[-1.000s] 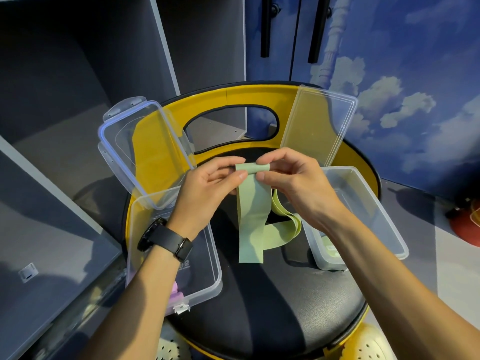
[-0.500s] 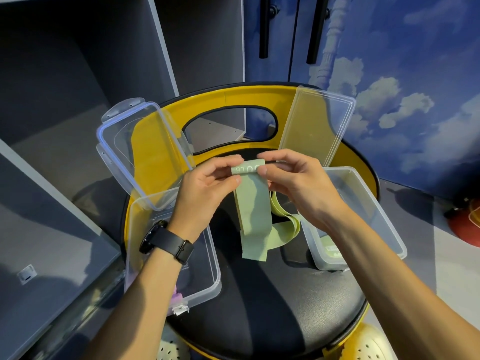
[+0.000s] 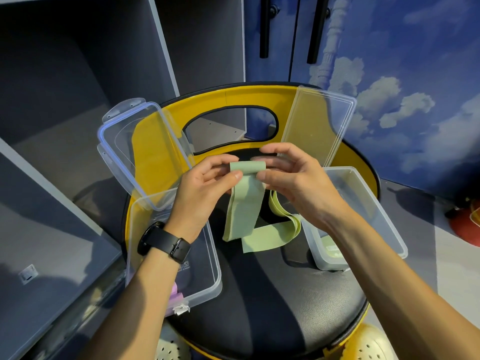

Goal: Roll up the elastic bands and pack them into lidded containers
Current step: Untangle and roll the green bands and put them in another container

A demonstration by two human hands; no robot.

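A pale green elastic band [image 3: 245,201] hangs over the black chair seat [image 3: 259,294], its top end rolled into a small tube. My left hand [image 3: 205,188] pinches the tube's left end and my right hand [image 3: 293,183] pinches its right end. The band's loose tail lies folded on the seat. A clear container [image 3: 207,276] stands at the left with its lid [image 3: 140,152] leaning open, a pink roll in its near corner. Another clear container [image 3: 376,219] stands at the right with its lid [image 3: 319,123] propped up, something green inside.
The chair has a yellow backrest [image 3: 233,97] with a handle cut-out. Grey cabinet shelves [image 3: 65,113] stand open at the left. A blue cloud-painted door [image 3: 402,74] is behind. A red object [image 3: 467,224] lies on the floor at the far right.
The rolled end has grown as both hands turned it. The hanging length has shortened and the tail has shifted on the seat.
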